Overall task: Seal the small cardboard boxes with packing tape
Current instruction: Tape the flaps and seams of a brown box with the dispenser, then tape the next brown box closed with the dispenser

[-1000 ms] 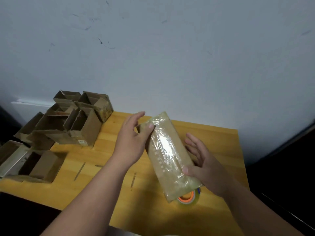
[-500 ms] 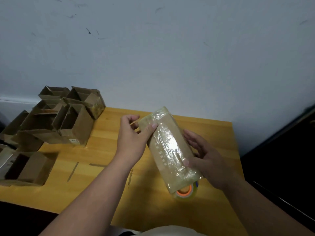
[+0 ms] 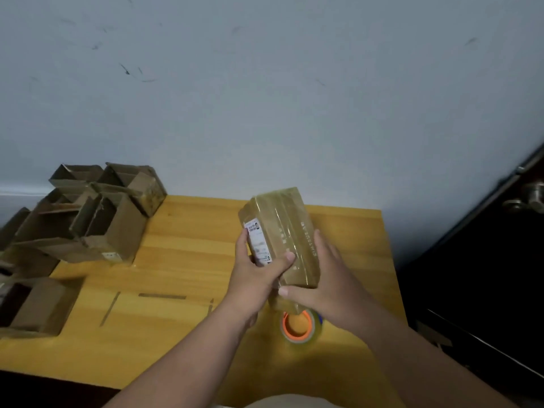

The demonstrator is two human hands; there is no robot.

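Observation:
A long brown cardboard box (image 3: 282, 231) wrapped in glossy clear tape is held upright and tilted above the wooden table (image 3: 188, 254). A white label shows on its left face. My left hand (image 3: 256, 278) grips the box's lower left side, thumb across the front. My right hand (image 3: 321, 278) holds its lower right side, thumb under the bottom end. A roll of clear packing tape (image 3: 300, 326) with an orange core lies flat on the table just below the box, partly hidden by my hands.
Several open cardboard boxes (image 3: 97, 219) are piled at the table's back left, with another open box (image 3: 35, 304) at the left edge. Strips of tape (image 3: 162, 295) lie on the tabletop. A dark door with a metal handle (image 3: 527, 198) stands at the right.
The box has been turned in my hands, so the labelled side now faces me. My left hand slid from the top end down to the lower left side. The view shifted left.

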